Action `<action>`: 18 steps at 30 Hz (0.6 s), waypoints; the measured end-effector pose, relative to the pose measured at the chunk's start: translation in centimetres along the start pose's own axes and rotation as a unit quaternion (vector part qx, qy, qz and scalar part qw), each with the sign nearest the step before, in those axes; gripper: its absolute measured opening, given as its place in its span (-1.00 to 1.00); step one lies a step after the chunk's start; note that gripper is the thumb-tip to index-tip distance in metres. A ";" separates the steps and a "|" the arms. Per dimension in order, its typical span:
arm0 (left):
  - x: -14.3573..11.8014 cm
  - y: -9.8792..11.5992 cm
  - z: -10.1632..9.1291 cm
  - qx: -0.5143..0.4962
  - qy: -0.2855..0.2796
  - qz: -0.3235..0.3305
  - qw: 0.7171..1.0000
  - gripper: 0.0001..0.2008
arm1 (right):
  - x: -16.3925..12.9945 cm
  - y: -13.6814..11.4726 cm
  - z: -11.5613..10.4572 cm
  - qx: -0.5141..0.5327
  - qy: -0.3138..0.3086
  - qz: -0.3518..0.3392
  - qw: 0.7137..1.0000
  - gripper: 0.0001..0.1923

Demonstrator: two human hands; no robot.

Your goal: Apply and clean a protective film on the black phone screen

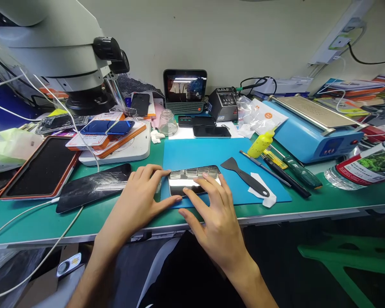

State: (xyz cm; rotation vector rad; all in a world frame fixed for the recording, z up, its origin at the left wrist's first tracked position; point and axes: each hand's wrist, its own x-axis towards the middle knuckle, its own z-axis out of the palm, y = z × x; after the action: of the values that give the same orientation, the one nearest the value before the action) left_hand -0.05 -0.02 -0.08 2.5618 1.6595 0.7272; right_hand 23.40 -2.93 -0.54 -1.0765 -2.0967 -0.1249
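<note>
A glossy black phone lies screen-up on a blue work mat near the bench's front edge. My left hand grips the phone's left end, thumb along its near edge and fingers over the top corner. My right hand rests on the phone's right half with its fingers spread flat on the glass. A black plastic scraper sits on the mat just right of my right hand, its handle on a scrap of white paper.
A detached black screen panel and an orange-edged tablet lie left. A microscope stands at back left above stacked phones. Screwdrivers, a yellow bottle and a blue heating machine lie right. White cables cross the green bench.
</note>
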 end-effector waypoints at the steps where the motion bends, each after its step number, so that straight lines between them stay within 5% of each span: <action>1: 0.0 0.0 0.0 -0.001 0.000 0.000 1.000 -0.40 | 0.0 0.0 0.0 -0.003 0.000 0.004 1.000 -0.67; 7: 0.0 0.0 0.0 -0.003 -0.001 -0.002 1.000 -0.40 | 1.3 -0.3 0.6 -0.051 -0.037 0.051 0.997 -0.57; 14: -0.1 -0.1 0.1 -0.002 -0.002 -0.005 1.000 -0.39 | -0.5 0.0 -0.6 -0.018 0.001 0.019 1.000 -0.65; 18: -0.2 -0.2 0.1 -0.002 -0.002 -0.002 1.000 -0.39 | 0.4 -0.1 -0.1 -0.052 -0.042 0.058 0.996 -0.60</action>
State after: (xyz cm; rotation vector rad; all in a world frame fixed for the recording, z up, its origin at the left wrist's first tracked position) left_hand -0.25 -0.05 -0.31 2.5534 1.6596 0.7233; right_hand 23.24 -2.72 -0.18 -1.2830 -2.1150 -0.1346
